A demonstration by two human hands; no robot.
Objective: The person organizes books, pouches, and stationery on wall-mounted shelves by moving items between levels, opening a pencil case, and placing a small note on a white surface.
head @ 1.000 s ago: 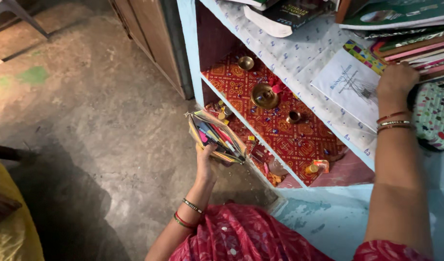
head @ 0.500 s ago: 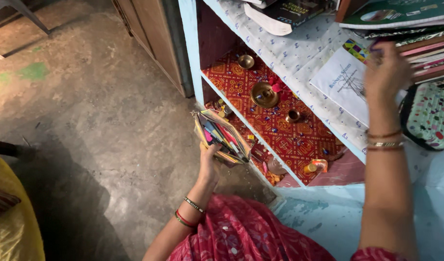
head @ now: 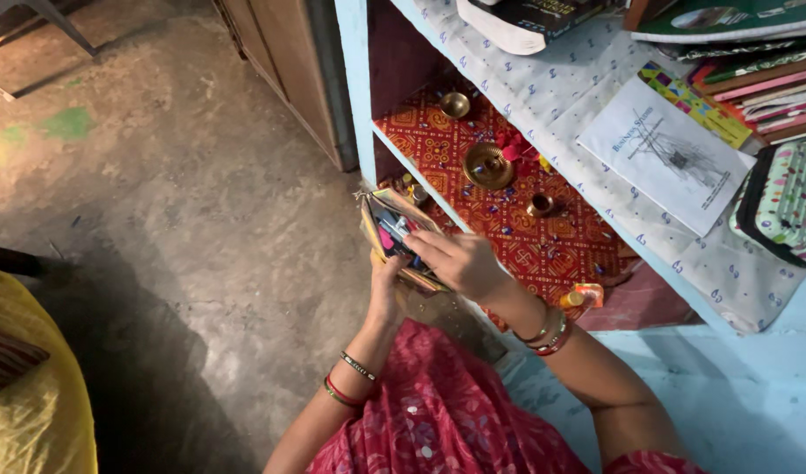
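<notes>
Right hand (head: 460, 262) has come down off the shelf (head: 543, 96) booklet (head: 666, 154) onto my open pencil pouch (head: 392, 233); fingers extended together into it; left hand (head: 387, 294) grips it from below.

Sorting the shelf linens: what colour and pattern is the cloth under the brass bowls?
Red cloth with an orange-gold geometric print, clearest in the head view.

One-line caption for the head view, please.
Left hand holds an open pencil pouch while right hand reaches into it, beside a blue shelf.
</notes>
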